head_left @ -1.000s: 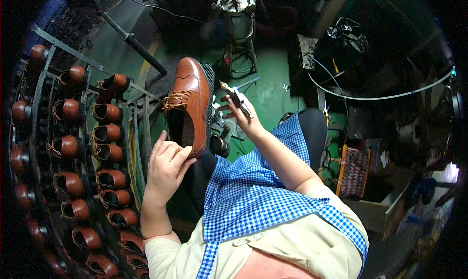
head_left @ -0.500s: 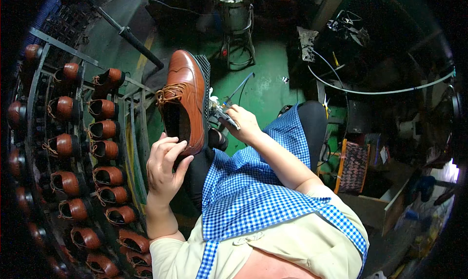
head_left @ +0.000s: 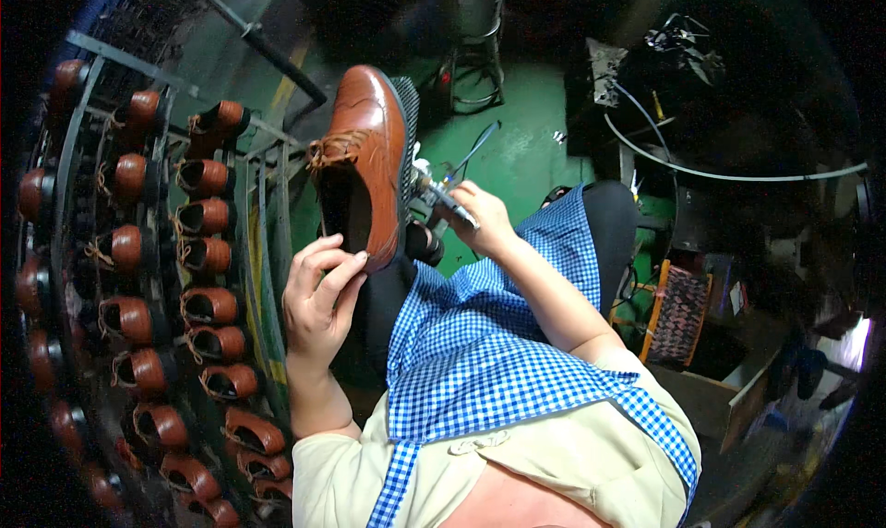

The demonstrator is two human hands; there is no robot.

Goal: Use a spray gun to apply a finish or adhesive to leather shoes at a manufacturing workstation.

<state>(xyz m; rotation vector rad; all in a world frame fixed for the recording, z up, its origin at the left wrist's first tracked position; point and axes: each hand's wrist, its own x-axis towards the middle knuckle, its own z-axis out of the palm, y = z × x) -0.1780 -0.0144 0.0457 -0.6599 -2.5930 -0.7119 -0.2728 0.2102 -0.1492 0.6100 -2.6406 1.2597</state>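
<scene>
A glossy brown leather lace-up shoe (head_left: pixel 377 113) points away from me, its dark textured sole turned to the right and tan laces across its top. At the heel, my left hand (head_left: pixel 318 297) pinches the collar edge between thumb and fingers. My right hand (head_left: pixel 486 222) is closed around a small metal spray gun (head_left: pixel 443 202) just right of the sole. The gun's front end is close beside the shoe; whether it touches cannot be made out. Under both arms lies my blue checked apron (head_left: pixel 480 343).
On the left a metal rack (head_left: pixel 66 177) carries several rows of similar brown shoes (head_left: pixel 210 305). A metal pot on a stand (head_left: pixel 475 30) is ahead on the green floor (head_left: pixel 531 113). A pale hose (head_left: pixel 738 174) curves at right, above a woven-backed chair (head_left: pixel 676 316).
The whole view has shifted, so rack, pot and shoe sit higher or farther right. My left fingers have drawn closer together at the heel. The right hand still holds the spray gun.
</scene>
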